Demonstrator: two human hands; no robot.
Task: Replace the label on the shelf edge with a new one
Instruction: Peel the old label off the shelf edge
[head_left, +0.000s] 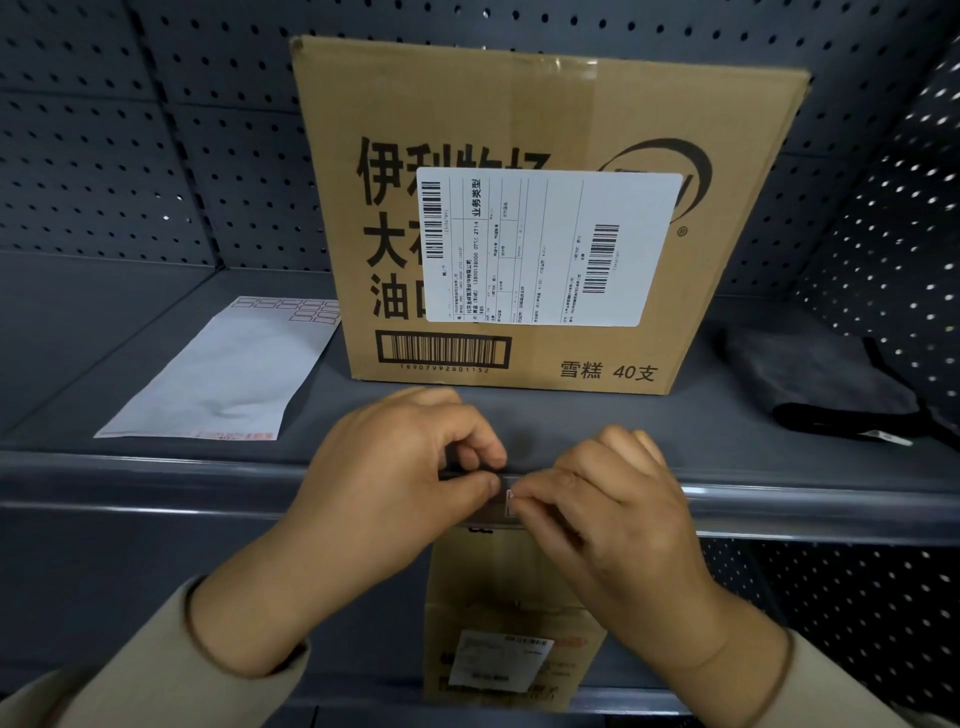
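Your left hand (400, 467) braces on the shelf edge (156, 480) with fingers curled over the lip and thumb pressed along the front strip — likely to steady the rail while the other hand works. Your right hand (608, 499), at about 3 o'clock from it, has thumb and forefinger closed in a pinch on the small label (510, 501), which sits on the edge strip between both hands. Only a sliver shows (whether it is the old one or the new one, you can't tell); its long axis seems to run along the rail, 9 to 3 o'clock. The label sheet (228, 374) lies at 10 o'clock — within reach, beside the cardboard box (545, 130).
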